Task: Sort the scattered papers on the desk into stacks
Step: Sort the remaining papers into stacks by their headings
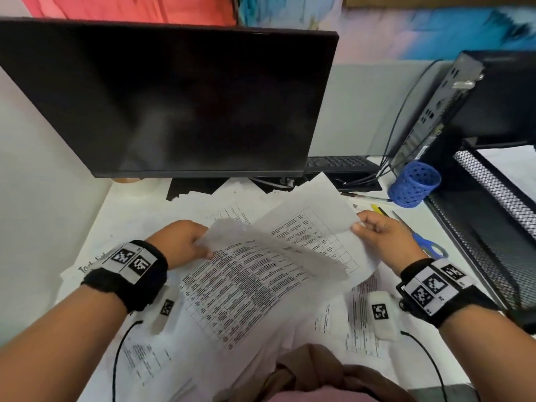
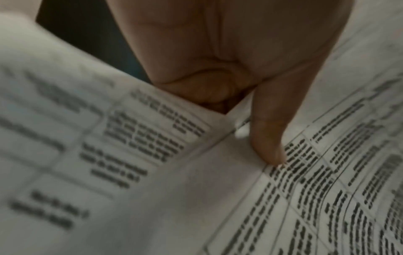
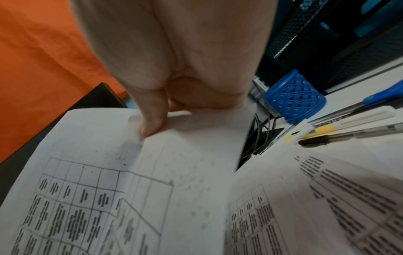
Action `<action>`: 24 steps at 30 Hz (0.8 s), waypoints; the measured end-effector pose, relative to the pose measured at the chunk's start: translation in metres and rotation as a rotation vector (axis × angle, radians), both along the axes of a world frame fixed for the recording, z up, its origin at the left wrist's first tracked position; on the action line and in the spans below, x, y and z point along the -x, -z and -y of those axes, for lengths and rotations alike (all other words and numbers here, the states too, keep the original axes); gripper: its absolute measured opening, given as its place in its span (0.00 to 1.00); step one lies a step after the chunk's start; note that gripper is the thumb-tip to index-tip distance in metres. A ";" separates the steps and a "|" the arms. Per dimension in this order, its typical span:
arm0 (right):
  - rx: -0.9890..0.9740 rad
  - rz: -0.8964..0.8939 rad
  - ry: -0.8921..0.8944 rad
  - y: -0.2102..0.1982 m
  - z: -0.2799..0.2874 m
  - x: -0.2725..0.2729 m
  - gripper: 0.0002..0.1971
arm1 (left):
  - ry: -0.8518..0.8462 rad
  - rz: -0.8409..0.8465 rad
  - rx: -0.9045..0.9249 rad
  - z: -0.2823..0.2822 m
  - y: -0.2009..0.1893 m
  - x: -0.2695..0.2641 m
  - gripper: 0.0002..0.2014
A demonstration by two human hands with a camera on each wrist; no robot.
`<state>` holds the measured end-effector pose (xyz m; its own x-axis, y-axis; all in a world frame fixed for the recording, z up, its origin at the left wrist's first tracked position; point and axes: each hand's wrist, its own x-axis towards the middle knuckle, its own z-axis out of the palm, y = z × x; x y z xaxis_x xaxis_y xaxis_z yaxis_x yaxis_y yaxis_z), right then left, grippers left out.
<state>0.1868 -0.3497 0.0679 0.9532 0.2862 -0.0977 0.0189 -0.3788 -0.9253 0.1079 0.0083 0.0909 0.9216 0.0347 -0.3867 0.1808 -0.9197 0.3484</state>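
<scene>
Printed white papers [image 1: 220,204] lie scattered over the desk under the monitor. My left hand [image 1: 185,242] pinches the left edge of a bundle of sheets with dense tables [image 1: 243,288], lifted off the desk; in the left wrist view its thumb [image 2: 268,141] presses on the top sheet [image 2: 327,189]. My right hand [image 1: 380,230] pinches the right edge of another table sheet [image 1: 313,224], also raised; the right wrist view shows the thumb [image 3: 150,119] on that sheet [image 3: 98,189]. More sheets [image 1: 362,309] lie flat beneath.
A dark monitor [image 1: 162,100] overhangs the far desk. A blue pen cup [image 1: 413,184], pens [image 1: 380,210] and blue-handled scissors [image 1: 426,242] lie at the right, beside a black mesh tray [image 1: 493,216] and a computer case [image 1: 435,105]. A keyboard [image 1: 336,162] sits behind.
</scene>
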 end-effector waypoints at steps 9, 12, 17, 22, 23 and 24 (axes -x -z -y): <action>-0.189 -0.132 0.147 0.010 0.006 0.005 0.07 | -0.222 0.376 0.687 -0.021 -0.036 0.012 0.15; -0.228 -0.181 0.146 0.014 0.006 0.007 0.08 | -0.376 0.449 0.772 -0.023 -0.034 0.019 0.17; -0.247 -0.287 0.075 0.010 -0.009 0.016 0.08 | -0.716 0.394 0.786 -0.017 -0.006 0.018 0.10; -0.084 -0.281 0.005 0.015 -0.022 0.024 0.12 | -0.542 0.127 0.815 0.002 0.009 0.022 0.10; -0.027 -0.263 -0.008 0.013 -0.025 0.026 0.13 | -0.487 0.081 0.685 0.005 0.013 0.021 0.14; 0.031 -0.244 -0.020 0.012 -0.028 0.028 0.12 | -0.433 0.041 0.581 0.009 0.014 0.021 0.19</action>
<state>0.1590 -0.3217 0.0554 0.8946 0.2979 -0.3330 -0.1957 -0.4087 -0.8914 0.0873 -0.0006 0.0767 0.8859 0.1988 -0.4190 0.4630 -0.4327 0.7736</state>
